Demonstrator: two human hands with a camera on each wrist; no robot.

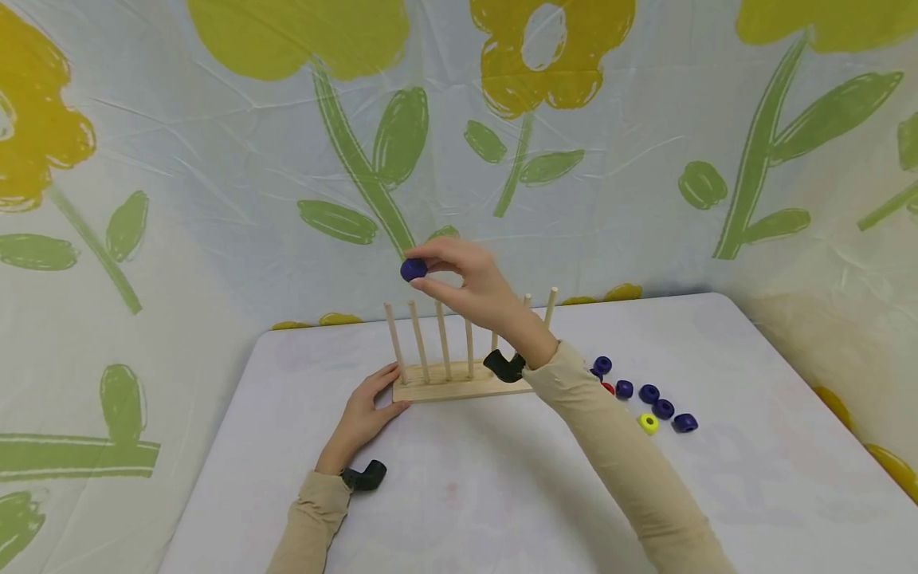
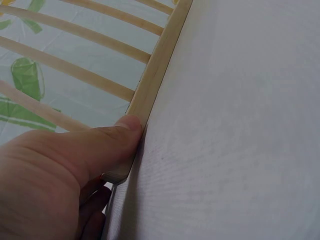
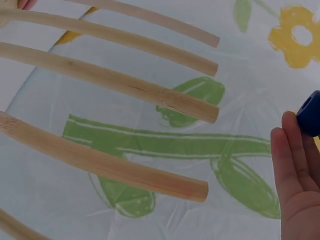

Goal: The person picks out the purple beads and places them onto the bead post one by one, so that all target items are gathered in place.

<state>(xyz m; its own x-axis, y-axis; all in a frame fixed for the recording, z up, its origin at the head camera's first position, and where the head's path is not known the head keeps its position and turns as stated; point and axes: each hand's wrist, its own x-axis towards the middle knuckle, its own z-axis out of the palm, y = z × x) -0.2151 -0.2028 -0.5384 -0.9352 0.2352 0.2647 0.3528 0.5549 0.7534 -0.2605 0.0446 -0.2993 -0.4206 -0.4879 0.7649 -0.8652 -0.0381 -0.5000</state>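
My right hand (image 1: 469, 279) pinches a dark blue bead (image 1: 413, 269) between thumb and fingertips, above the pegs of a wooden peg stand (image 1: 452, 390). In the right wrist view the bead (image 3: 311, 115) shows its hole, and it is apart from the peg tips. My left hand (image 1: 364, 416) grips the left end of the stand's base; in the left wrist view its thumb (image 2: 131, 124) presses the base's edge and the other fingers are partly hidden behind the end. The pegs stand upright in a row, those on the right partly covered by my right arm.
Right of the stand, several loose blue beads (image 1: 663, 409) lie on the white table (image 1: 459, 494), with a yellow bead (image 1: 649, 423) and a red bead (image 1: 608, 388) partly hidden by the sleeve. A flower-print cloth (image 1: 610, 183) hangs behind the table and at both sides.
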